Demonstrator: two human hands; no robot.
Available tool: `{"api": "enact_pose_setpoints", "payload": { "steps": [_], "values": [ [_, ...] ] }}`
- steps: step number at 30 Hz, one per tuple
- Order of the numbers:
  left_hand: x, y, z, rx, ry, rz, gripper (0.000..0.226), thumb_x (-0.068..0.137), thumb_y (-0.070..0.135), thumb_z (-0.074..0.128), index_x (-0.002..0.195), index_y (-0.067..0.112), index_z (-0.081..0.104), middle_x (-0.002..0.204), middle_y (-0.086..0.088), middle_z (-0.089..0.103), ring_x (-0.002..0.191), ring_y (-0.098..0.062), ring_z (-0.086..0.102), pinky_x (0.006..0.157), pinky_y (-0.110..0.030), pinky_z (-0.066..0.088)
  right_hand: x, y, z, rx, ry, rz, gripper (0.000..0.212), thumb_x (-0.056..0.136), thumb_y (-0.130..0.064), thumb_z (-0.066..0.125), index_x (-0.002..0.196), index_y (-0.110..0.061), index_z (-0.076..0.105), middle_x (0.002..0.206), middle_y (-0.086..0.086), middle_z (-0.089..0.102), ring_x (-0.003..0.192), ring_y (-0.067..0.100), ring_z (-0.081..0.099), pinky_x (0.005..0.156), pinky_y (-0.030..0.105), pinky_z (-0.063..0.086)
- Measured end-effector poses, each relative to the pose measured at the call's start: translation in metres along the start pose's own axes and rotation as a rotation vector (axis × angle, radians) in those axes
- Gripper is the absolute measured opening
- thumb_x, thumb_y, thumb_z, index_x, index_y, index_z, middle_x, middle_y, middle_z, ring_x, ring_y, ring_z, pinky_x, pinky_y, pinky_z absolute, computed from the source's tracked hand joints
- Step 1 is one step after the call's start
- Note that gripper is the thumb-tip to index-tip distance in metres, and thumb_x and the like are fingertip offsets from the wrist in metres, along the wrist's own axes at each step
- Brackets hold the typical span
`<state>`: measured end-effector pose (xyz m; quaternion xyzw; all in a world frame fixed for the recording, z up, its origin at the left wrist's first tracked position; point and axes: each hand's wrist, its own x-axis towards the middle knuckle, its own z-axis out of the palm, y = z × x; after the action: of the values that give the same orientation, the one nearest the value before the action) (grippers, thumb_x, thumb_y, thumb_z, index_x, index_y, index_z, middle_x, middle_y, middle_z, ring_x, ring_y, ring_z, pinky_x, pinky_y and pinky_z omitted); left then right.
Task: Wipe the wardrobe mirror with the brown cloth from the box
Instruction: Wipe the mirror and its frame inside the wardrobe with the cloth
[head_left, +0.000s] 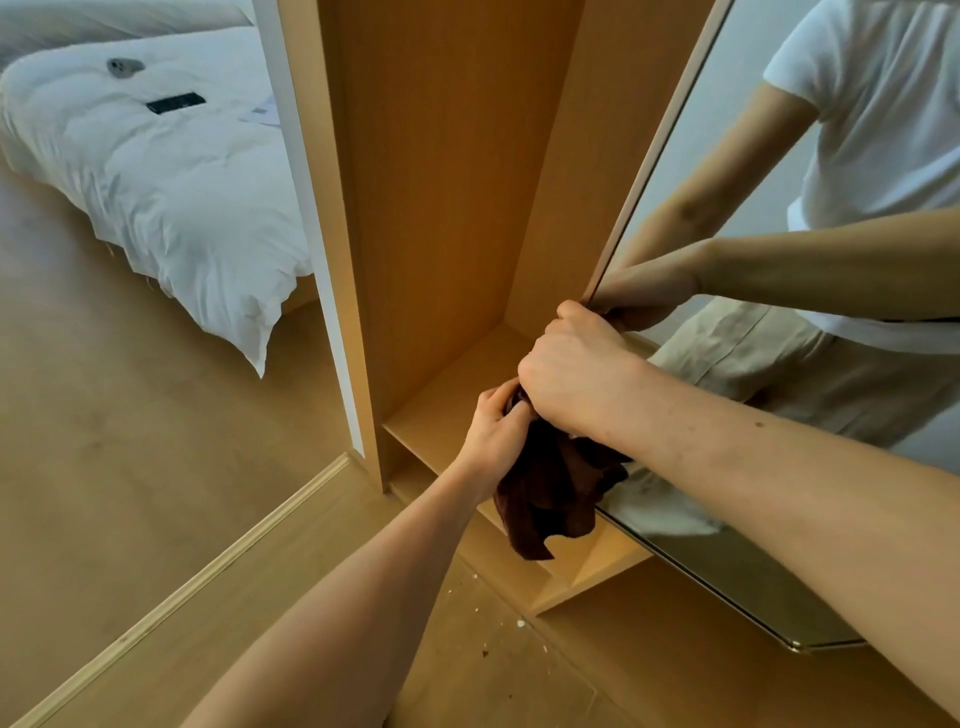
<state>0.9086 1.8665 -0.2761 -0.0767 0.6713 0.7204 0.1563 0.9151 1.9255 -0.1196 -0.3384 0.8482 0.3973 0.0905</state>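
**Cloth held in both hands at the mirror's edge**

I note the brown cloth (556, 488) bunched between both hands. Its loose end hangs before the open wardrobe (441, 182), just beside the mirror (737, 587). Left hand (496, 426): fingers curled round the cloth's top. Right hand (576, 374): fisted over the same bunch, knuckles near the mirror's edge. Whether cloth touches glass, I cannot tell. A white bed (156, 197) lies well apart, left.

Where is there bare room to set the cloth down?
Free: the wardrobe shelf, left of the left hand up to the side panel; the floor beside the bed. Crowded: beside the mirror, where left hand and right hand both grip the brown cloth.
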Motion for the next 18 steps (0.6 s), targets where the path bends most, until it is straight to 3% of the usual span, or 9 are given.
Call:
{"api": "enact_pose_setpoints", "payload": {
  "steps": [2,6,9,11,14,18],
  "values": [
    [0.001,-0.012,-0.004,-0.037,-0.011,-0.059,0.012,0.097,0.031,0.048,0.107,0.031,0.054,0.118,-0.001,0.055,0.101,-0.014,0.056,0.070,-0.019,0.050,-0.001,-0.003,0.002,0.014,0.035,0.005,0.012,0.095,-0.026,0.052,0.086,-0.020,0.047,0.104,0.002,0.064,0.104,0.022,0.056,0.098,0.039,0.030],
    [0.005,-0.033,-0.009,-0.122,-0.010,-0.195,0.021,0.096,0.025,0.048,0.113,0.031,0.059,0.109,-0.003,0.065,0.101,-0.021,0.062,0.085,-0.034,0.054,-0.007,-0.003,0.005,0.034,0.107,-0.010,0.021,0.097,-0.026,0.047,0.078,-0.020,0.042,0.086,0.002,0.054,0.099,0.021,0.055,0.098,0.040,0.029],
    [0.008,-0.046,-0.009,-0.261,0.064,-0.302,0.026,0.095,0.020,0.047,0.114,0.027,0.062,0.105,-0.008,0.069,0.096,-0.026,0.067,0.085,-0.039,0.056,-0.008,0.000,0.005,0.057,0.134,-0.020,0.033,0.097,-0.020,0.042,0.065,-0.018,0.032,0.080,0.001,0.046,0.095,0.022,0.052,0.100,0.040,0.028],
    [0.010,-0.059,-0.008,-0.365,0.086,-0.413,0.025,0.095,0.025,0.047,0.109,0.018,0.066,0.101,-0.011,0.072,0.090,-0.027,0.070,0.082,-0.039,0.057,-0.008,0.000,0.006,0.061,0.155,-0.016,0.036,0.096,-0.016,0.041,0.062,-0.018,0.030,0.080,0.002,0.047,0.089,0.022,0.050,0.099,0.040,0.028],
    [-0.003,-0.075,0.018,-0.436,0.008,-0.573,0.026,0.093,0.020,0.048,0.086,0.007,0.070,0.090,-0.013,0.072,0.079,-0.026,0.068,0.073,-0.032,0.057,-0.007,-0.001,0.010,0.063,0.183,-0.017,0.035,0.094,-0.014,0.041,0.061,-0.018,0.031,0.080,0.001,0.048,0.083,0.021,0.044,0.098,0.040,0.028],
    [-0.017,-0.074,0.060,-0.595,0.044,-0.608,0.020,0.089,0.013,0.049,0.089,0.004,0.067,0.086,-0.014,0.073,0.076,-0.027,0.069,0.069,-0.032,0.056,-0.007,0.002,0.015,0.056,0.193,-0.024,0.033,0.092,-0.014,0.044,0.061,-0.018,0.034,0.082,0.001,0.055,0.093,0.022,0.053,0.101,0.040,0.026]
  ]
}}
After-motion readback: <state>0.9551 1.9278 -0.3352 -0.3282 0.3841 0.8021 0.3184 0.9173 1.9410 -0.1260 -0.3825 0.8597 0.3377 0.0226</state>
